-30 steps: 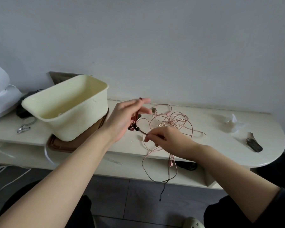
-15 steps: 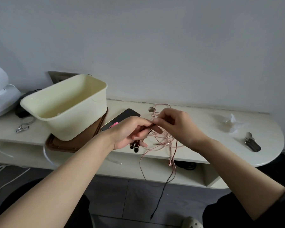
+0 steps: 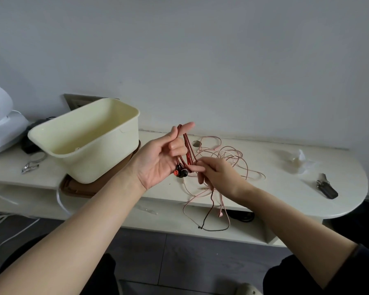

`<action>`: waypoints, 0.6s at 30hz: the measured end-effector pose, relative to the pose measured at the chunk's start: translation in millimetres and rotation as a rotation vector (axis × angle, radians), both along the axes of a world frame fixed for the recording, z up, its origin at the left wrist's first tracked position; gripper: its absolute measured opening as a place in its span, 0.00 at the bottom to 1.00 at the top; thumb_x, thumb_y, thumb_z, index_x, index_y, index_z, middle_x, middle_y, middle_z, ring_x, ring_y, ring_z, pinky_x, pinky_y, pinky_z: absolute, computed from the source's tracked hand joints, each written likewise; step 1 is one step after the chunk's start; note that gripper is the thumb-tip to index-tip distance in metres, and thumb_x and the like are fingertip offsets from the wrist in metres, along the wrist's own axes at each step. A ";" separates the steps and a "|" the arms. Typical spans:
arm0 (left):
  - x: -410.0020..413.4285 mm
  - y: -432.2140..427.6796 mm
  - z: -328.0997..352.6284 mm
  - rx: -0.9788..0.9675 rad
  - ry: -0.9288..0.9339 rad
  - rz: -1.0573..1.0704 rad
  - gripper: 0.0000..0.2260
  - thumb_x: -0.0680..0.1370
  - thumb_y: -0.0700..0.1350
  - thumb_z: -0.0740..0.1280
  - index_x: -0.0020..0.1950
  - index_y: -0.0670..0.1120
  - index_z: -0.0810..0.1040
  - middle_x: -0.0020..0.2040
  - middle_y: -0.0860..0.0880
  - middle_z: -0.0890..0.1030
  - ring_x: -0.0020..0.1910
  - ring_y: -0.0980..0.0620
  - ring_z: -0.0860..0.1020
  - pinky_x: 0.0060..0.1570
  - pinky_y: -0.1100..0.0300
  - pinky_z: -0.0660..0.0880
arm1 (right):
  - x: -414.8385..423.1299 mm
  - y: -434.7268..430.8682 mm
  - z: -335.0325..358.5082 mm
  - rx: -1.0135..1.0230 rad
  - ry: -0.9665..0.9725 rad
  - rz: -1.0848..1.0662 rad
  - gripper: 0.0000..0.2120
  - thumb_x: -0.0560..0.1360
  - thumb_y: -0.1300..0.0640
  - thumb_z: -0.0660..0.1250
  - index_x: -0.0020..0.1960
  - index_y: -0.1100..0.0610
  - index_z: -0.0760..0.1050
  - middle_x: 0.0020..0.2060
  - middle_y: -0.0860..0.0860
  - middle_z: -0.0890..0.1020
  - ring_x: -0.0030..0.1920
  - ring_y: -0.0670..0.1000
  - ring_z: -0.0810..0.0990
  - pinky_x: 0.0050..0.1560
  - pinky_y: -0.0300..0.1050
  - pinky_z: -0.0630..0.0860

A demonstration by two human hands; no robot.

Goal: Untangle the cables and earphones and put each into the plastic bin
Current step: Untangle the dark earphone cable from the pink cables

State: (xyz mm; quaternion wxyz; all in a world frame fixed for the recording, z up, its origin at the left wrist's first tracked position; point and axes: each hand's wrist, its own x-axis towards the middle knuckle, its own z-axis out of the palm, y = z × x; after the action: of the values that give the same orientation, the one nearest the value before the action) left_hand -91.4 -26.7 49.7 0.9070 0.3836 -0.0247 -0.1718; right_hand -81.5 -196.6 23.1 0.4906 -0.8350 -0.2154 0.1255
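– Pale shelf [image 3: 275, 188] vs grey wall [image 3: 222, 60], head view. Your left hand [image 3: 160, 160] is palm up, with the red earphones [image 3: 186, 153] looped over the forefinger and yr thumb pressing the strands. Buds [image 3: 180, 173] dangle just below that grip.
– And the right?
– Your right hand [image 3: 217, 173] pinches the same red cord just beside the left grip. Its tail drops below yr right hand, past the shelf edge, plug [image 3: 201, 227] hanging free. Pink cable tangle [image 3: 234, 158] lies behind & under the right hand, w/ some loops over the edge too. Plastic bin [image 3: 107, 150] sits just left of yr left hand, no cable seen in it.
– Risk?
– Red tail prob. threads thru pink loops. Pull fast and you cinch a knot, or drag the pink lot off the shelf.
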 end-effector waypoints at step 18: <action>-9.6 -13.9 -10.8 1.145 -0.227 -0.016 0.14 0.77 0.41 0.57 0.36 0.44 0.80 0.31 0.47 0.80 0.29 0.52 0.74 0.30 0.58 0.64 | -4.4 -10.2 18.6 -0.161 -0.217 0.030 0.13 0.79 0.53 0.61 0.39 0.56 0.77 0.26 0.46 0.71 0.26 0.44 0.64 0.29 0.35 0.61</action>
State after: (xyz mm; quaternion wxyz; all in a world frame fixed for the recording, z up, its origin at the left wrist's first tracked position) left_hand -101.0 -40.6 38.9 0.5456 0.8286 -0.0277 -0.1225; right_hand -85.8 -206.8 41.7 0.3938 -0.8770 -0.2689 0.0584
